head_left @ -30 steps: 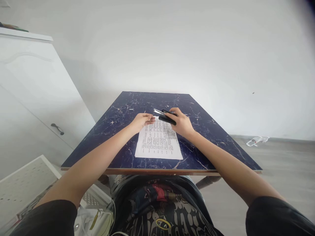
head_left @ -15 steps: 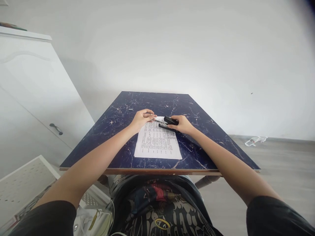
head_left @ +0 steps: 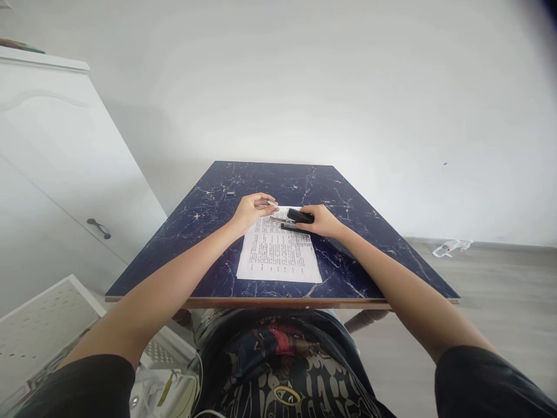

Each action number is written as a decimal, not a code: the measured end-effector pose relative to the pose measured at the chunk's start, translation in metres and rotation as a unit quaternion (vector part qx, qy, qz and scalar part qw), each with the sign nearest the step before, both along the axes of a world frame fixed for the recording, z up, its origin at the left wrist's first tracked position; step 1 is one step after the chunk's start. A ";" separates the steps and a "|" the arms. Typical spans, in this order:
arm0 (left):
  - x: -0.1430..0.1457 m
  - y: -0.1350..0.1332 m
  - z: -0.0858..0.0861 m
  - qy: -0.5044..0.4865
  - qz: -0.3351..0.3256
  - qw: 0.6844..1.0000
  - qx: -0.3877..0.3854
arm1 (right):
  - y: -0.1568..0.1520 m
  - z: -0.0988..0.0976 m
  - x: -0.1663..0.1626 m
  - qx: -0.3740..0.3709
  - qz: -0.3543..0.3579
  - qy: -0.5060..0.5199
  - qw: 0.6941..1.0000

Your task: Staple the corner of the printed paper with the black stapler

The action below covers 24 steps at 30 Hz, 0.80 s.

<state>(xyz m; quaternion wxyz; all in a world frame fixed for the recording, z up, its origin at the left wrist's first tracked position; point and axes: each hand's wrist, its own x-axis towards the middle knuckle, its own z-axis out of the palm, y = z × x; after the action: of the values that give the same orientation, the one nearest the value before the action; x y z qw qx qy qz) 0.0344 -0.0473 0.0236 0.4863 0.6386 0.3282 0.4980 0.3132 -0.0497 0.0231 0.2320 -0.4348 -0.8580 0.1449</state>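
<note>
My right hand (head_left: 321, 220) is closed around the rear of a black stapler (head_left: 300, 216), whose top and base stand apart with a metal rail sticking out to the left. Between the thumb and fingers of my left hand (head_left: 256, 210) is a small light-grey strip of staples (head_left: 272, 204), held just left of the stapler. Under both hands lie printed paper sheets (head_left: 278, 255), flat on the table; the stapler hides part of their upper right.
The dark blue marbled table (head_left: 209, 232) carries a small grey strip (head_left: 230, 193) at its left back. A white cabinet (head_left: 52, 145) stands to the left, with a white perforated box (head_left: 52, 313) below. Against the wall, a white object (head_left: 451, 248) lies on the floor.
The strip between my left fingers now shows more clearly, and those fingers are apart from the stapler's rail. My right hand has shifted slightly left with the stapler.
</note>
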 end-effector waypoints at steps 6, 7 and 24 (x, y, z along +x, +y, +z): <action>-0.003 0.004 -0.004 0.029 0.014 0.999 0.025 | 0.000 0.002 0.001 0.010 0.008 -0.011 1.000; -0.003 0.004 -0.004 0.032 0.013 0.999 0.029 | 0.000 0.002 0.001 0.013 0.009 -0.012 1.000; 0.005 -0.016 0.006 0.124 -0.079 0.981 0.124 | -0.008 0.003 -0.007 0.164 0.085 0.101 0.978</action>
<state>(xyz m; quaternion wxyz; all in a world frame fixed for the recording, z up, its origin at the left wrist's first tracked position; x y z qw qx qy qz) 0.0397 -0.0637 0.0291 0.3964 0.7750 0.2699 0.4116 0.3060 -0.0572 0.0263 0.3726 -0.2998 -0.8759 0.0644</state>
